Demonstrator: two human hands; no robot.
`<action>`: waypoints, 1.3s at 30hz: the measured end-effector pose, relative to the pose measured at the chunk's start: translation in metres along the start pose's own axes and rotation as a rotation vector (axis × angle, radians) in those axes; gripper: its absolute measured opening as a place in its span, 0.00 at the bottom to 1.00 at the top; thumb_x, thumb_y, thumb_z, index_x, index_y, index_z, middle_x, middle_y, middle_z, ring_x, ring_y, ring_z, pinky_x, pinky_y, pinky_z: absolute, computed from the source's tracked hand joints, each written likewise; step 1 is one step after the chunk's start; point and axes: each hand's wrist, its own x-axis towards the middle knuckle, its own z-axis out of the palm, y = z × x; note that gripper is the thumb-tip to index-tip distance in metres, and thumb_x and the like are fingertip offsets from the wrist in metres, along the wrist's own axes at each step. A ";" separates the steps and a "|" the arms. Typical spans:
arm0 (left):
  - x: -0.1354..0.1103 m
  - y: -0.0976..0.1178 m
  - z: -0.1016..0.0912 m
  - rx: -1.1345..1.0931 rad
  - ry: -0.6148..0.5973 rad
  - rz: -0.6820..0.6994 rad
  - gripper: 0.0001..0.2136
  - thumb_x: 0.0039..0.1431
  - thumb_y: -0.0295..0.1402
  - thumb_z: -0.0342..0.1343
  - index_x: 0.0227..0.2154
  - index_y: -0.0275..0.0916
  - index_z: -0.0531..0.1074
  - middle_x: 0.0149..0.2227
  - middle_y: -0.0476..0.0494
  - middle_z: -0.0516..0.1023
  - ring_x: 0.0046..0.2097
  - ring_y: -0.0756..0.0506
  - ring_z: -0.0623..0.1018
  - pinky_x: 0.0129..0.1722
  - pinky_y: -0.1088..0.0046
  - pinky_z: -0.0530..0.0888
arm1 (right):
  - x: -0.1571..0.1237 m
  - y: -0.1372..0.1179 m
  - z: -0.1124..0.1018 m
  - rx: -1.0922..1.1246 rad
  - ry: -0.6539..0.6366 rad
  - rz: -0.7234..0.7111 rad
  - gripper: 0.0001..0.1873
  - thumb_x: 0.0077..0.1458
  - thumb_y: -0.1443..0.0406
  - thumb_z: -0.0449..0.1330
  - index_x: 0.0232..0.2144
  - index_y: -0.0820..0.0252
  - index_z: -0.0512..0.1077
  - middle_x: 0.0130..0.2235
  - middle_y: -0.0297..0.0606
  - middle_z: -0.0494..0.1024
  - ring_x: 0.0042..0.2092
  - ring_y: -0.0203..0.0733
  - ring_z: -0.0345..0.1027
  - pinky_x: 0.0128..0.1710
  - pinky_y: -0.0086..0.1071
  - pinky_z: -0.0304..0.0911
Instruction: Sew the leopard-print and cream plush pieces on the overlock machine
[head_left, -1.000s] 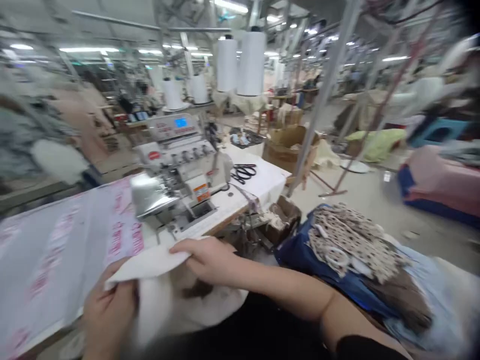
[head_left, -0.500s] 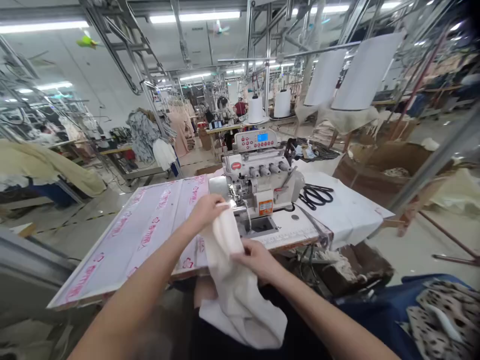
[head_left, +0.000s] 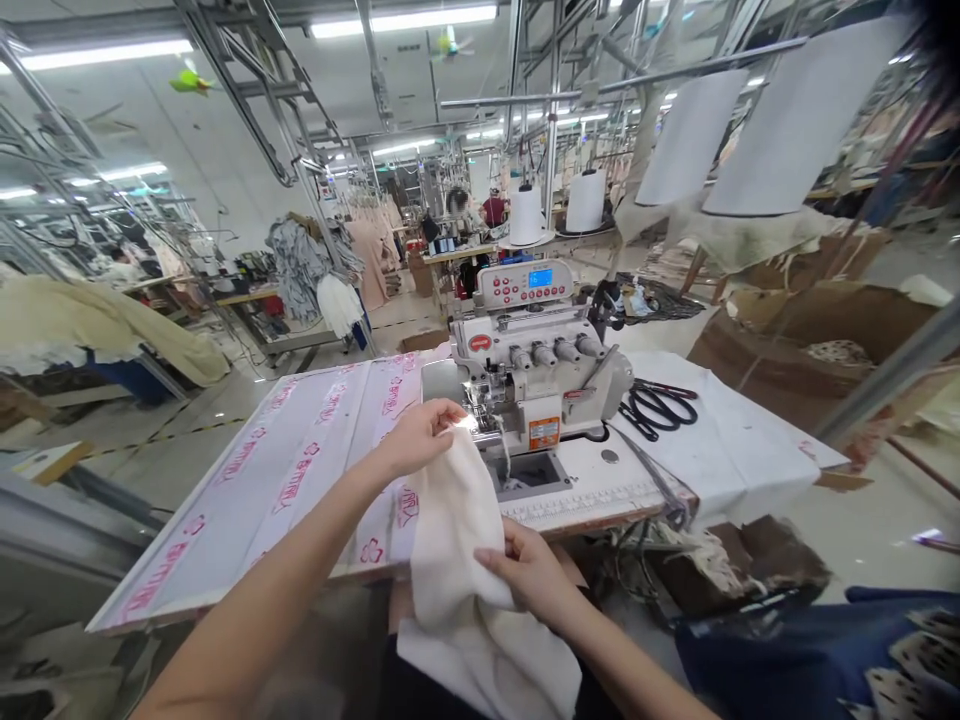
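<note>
A cream piece of fabric [head_left: 457,530] hangs from the front of an overlock sewing machine [head_left: 536,370] down over my lap. Close to the lit needle area, my left hand [head_left: 426,433] pinches the fabric's upper end. Lower down, my right hand [head_left: 531,572] grips the fabric's right edge between thumb and fingers. The fabric's top end lies right by the presser foot, and my left fingers partly hide that spot. On top of the machine, a control panel [head_left: 525,284] shows a lit blue display.
Black looped cord or handles [head_left: 658,408] lie on the white covering right of the machine. White thread cones [head_left: 525,215] stand behind. Below the table edge on the right is a box of scraps [head_left: 739,560]. Pink-printed plastic [head_left: 300,450] covers the left tabletop.
My right hand has slid lower along the fabric, which now hangs flatter and less folded. My left hand stays near the needle. The view has shifted slightly.
</note>
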 end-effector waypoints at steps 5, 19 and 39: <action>0.007 0.005 0.016 0.266 0.218 0.161 0.09 0.50 0.22 0.48 0.36 0.36 0.64 0.39 0.43 0.66 0.43 0.46 0.67 0.44 0.67 0.66 | 0.003 0.010 -0.006 0.001 0.004 -0.013 0.18 0.43 0.55 0.63 0.34 0.61 0.70 0.30 0.35 0.73 0.29 0.37 0.64 0.30 0.29 0.59; -0.031 0.017 0.065 0.640 0.288 0.180 0.13 0.59 0.28 0.44 0.47 0.33 0.61 0.49 0.34 0.63 0.53 0.39 0.62 0.52 0.55 0.62 | 0.003 0.006 -0.006 0.026 0.031 0.036 0.19 0.41 0.54 0.63 0.33 0.60 0.68 0.27 0.33 0.72 0.27 0.37 0.63 0.28 0.29 0.58; -0.032 -0.024 0.031 0.351 0.308 0.060 0.18 0.62 0.38 0.40 0.50 0.32 0.60 0.56 0.37 0.59 0.60 0.42 0.54 0.59 0.59 0.53 | -0.069 0.062 -0.010 -0.977 -0.282 -0.364 0.16 0.49 0.69 0.56 0.43 0.57 0.68 0.43 0.41 0.71 0.46 0.46 0.63 0.47 0.39 0.60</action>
